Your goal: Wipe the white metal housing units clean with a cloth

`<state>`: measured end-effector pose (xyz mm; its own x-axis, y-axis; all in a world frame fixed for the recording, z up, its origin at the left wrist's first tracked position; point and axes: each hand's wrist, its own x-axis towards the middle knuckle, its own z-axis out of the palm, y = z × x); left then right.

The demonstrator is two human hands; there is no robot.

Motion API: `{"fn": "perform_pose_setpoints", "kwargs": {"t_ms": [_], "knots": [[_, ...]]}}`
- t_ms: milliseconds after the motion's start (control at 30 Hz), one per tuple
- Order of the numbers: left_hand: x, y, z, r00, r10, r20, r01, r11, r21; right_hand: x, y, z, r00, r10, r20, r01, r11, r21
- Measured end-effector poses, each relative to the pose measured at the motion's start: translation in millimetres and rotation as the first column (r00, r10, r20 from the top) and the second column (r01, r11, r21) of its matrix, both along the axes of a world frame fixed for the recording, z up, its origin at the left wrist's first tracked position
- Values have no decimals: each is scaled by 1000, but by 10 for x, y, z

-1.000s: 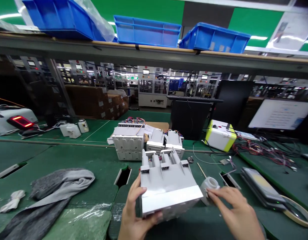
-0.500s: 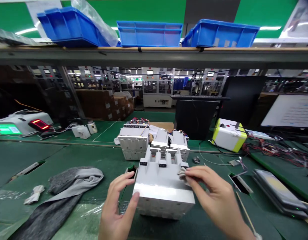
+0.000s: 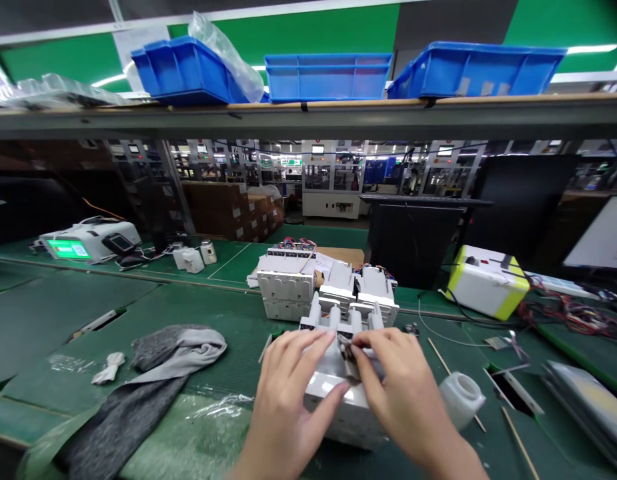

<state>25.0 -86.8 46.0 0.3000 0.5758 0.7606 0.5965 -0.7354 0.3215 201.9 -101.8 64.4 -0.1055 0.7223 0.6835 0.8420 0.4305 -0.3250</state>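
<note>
- A factory hall is seen in the background, with rows of test machines [image 3: 333,177] along the far side and cartons [image 3: 218,210] stacked left of centre, apparently kept clear of the line
- Blue bins [image 3: 328,78] are ranked on a shelf [image 3: 308,120] across the top of the frame, seemingly stored above the work so that they stay within reach
- A green mat [image 3: 48,320] covers the bench, and a grey cloth [image 3: 138,407] is laid at lower left, probably as a soft rest for parts
- A white casing [image 3: 351,423] is held at lower centre with its ribbed end pointing away, and two more casings [image 3: 285,283] are set just behind it
- The left hand [image 3: 288,400] is part open, its fingers curved over the casing, apparently to steady it
- The right hand [image 3: 403,393] is nearly closed, with a small grey scrap [image 3: 345,348] pinched between its fingertips at the ribs; what the scrap is cannot be told
- A white bottle [image 3: 461,399] lies tilted to the right of the right hand, beside a wooden stick [image 3: 441,357]
- A yellow-trimmed box [image 3: 488,281] and tangled wires [image 3: 563,317] are placed at the right of the frame
</note>
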Motion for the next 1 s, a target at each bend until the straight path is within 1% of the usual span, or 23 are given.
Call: {"fn": "perform_pose_setpoints", "kwargs": {"t_ms": [67,133,200,267,333,367,400,467,533,633,733,800,900,933,1000], "knots": [[-10,74,76,999,-6,-52,5,1000,-22,-39,-12,2,996,74,-44,-77,995,-63],[-107,164,149,998,-4,-58,1,998,-59,31,-24,-28,993,83,-86,-91,990,-103],[-262,258,208,997,77,-23,-79,992,-98,182,-37,-99,994,26,-110,-35,996,-83],[-408,339,244,977,212,27,-209,974,-93,324,-57,-209,986,-63,-153,53,996,-70],[-480,393,255,954,299,33,-297,954,-48,381,-88,-338,958,-141,-251,109,985,-135],[-481,405,253,952,308,8,-307,951,-29,370,-107,-402,938,-158,-308,104,977,-184],[-463,405,249,956,291,-36,-291,956,-21,339,-125,-462,917,-164,-363,84,971,-225],[-396,367,242,967,215,-141,-223,974,-48,250,-149,-563,879,-148,-453,31,966,-256],[-338,294,246,962,144,-230,-171,980,-101,171,-151,-635,849,-132,-511,2,969,-247],[-322,196,256,944,106,-313,-153,979,-132,124,-117,-702,814,-102,-572,-22,978,-207],[-346,190,236,943,101,-317,-150,979,-137,122,-81,-738,796,-75,-601,-33,986,-166],[-346,220,215,944,144,-297,-188,974,-126,117,-70,-749,794,-71,-604,-28,988,-152],[-316,244,207,926,203,-318,-242,966,-89,101,-69,-750,791,-64,-608,-26,990,-137],[-304,241,212,924,198,-327,-238,967,-88,95,-70,-748,788,-58,-613,-30,991,-131],[-288,224,233,929,139,-342,-186,976,-109,86,-70,-741,779,-50,-625,-36,992,-124]]}}
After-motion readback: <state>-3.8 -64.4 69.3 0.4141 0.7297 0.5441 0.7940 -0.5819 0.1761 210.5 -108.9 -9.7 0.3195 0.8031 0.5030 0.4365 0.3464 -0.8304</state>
